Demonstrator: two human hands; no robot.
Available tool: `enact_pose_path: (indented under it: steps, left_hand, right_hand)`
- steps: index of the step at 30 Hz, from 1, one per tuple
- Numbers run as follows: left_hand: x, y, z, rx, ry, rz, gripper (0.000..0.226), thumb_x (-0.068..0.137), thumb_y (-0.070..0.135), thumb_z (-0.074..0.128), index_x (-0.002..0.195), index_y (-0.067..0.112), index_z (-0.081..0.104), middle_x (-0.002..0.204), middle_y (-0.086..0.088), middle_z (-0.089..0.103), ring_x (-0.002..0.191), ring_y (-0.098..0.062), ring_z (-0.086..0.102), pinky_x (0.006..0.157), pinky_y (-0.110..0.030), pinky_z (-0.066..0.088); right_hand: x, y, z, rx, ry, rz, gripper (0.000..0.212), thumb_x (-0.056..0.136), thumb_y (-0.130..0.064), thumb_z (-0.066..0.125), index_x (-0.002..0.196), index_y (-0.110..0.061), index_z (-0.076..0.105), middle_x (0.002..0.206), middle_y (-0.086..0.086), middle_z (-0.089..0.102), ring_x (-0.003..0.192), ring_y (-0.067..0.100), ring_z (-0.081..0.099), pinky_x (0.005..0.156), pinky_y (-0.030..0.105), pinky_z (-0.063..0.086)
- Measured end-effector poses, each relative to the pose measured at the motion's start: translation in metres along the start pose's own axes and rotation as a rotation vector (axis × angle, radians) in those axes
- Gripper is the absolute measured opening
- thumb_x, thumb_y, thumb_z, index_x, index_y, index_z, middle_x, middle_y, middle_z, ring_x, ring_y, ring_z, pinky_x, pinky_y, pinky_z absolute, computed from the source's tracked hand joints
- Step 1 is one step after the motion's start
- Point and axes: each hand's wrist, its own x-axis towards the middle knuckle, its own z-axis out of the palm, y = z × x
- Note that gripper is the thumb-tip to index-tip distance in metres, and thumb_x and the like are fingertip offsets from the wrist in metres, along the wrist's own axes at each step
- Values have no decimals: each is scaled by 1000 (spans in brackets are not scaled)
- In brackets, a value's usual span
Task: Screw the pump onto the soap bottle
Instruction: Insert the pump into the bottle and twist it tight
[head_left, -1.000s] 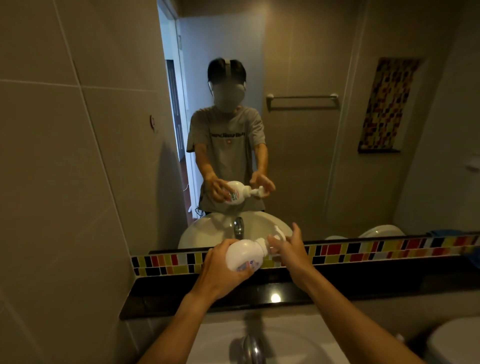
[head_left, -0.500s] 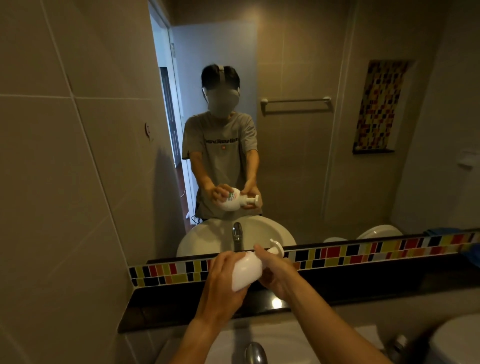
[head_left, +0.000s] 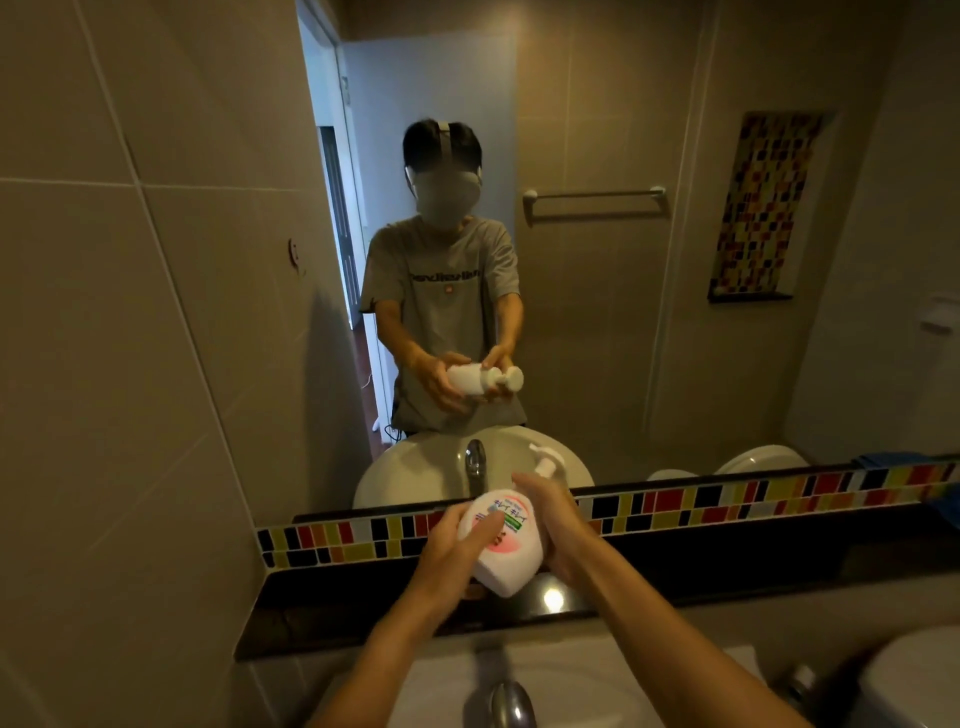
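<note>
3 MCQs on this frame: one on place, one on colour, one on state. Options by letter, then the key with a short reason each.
1. Where is the soap bottle?
A. standing on the dark ledge
B. held in the air above the sink
C. lying in the basin

2. What colour is the pump?
A. white
B. blue
C. black

3. How is the bottle oriented?
A. upright
B. upside down
C. tilted, pump end pointing away towards the mirror

Key
1 B: the left hand and the right hand grip it clear of the ledge.
2 A: the pump head matches the bottle's white body.
3 C: the base faces the camera and the pump sticks out beyond the right hand.
</note>
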Motion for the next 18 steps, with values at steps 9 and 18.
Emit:
enact_pose_path:
  steps: [9,18]
  left_hand:
    - [-2,-14,9,344,206,263,70,68,32,83,123,35,40,108,20,51,93,-4,58,58,-12,51]
    - [1,-5,3,-119,63,65,65,61,30,81,119,17,56,106,-9,70,96,-25,70,76,-40,61]
  right_hand:
    - [-9,-4,7,-149,71,-124,44,76,-35,80,107,-8,64,102,13,74,90,27,73,73,36,60]
    - [-15,-30,-3,211,-176,-81,23,88,-17,50,100,-8,68,98,19,65,82,31,63,79,45,51]
